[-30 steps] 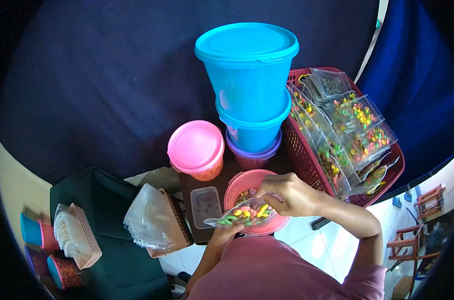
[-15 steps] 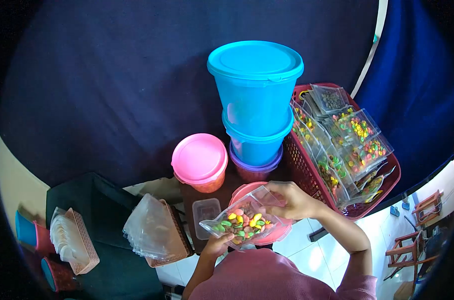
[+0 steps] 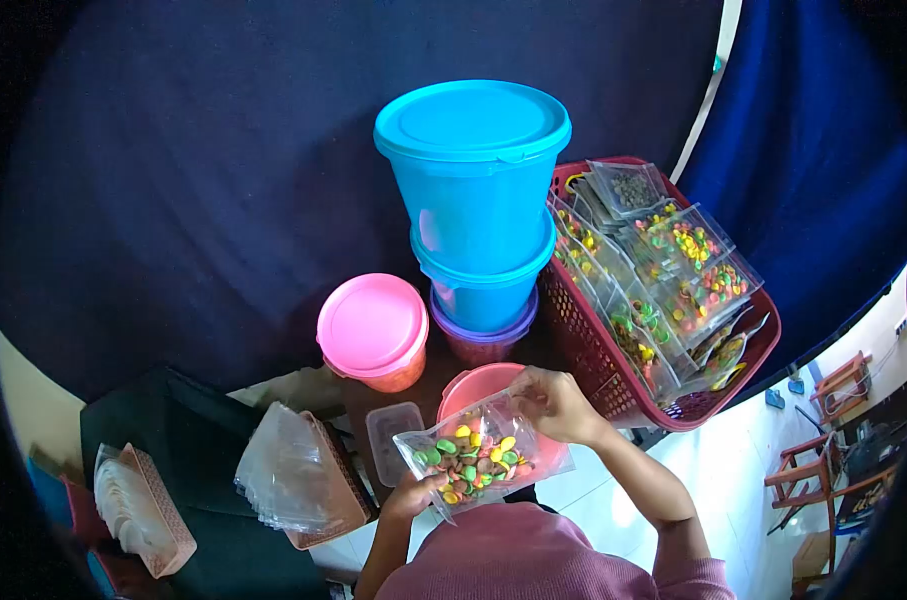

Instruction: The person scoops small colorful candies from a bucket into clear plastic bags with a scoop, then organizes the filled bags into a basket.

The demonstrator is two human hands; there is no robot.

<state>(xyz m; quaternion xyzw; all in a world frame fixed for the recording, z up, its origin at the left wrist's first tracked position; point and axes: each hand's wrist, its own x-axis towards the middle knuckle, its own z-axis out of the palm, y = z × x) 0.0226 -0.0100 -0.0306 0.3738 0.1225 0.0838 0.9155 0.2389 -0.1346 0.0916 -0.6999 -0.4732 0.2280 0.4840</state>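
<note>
A clear plastic bag point(image 3: 470, 462) with green, yellow, pink and brown candy-like pieces lies between my two hands. My left hand point(image 3: 413, 494) grips its lower left side, with the thumb on top. At the upper right edge of the bag, my right hand point(image 3: 557, 405) has its fingers pinched on the plastic. Beneath the bag stands a pink tub point(image 3: 485, 382), whose inside is mostly hidden. Left of the tub is a small clear container point(image 3: 385, 430).
Stacked blue buckets point(image 3: 478, 190) rise behind, beside a pink-lidded tub point(image 3: 373, 325). A red basket point(image 3: 613, 375) of filled bags is at the right. Empty bags point(image 3: 291, 470) lie in a basket at left, near another basket point(image 3: 163, 500) of white packets.
My right hand has shifted on the bag to its upper edge, and the bag is spread flatter. The whole view has moved slightly, with the buckets and red basket further left.
</note>
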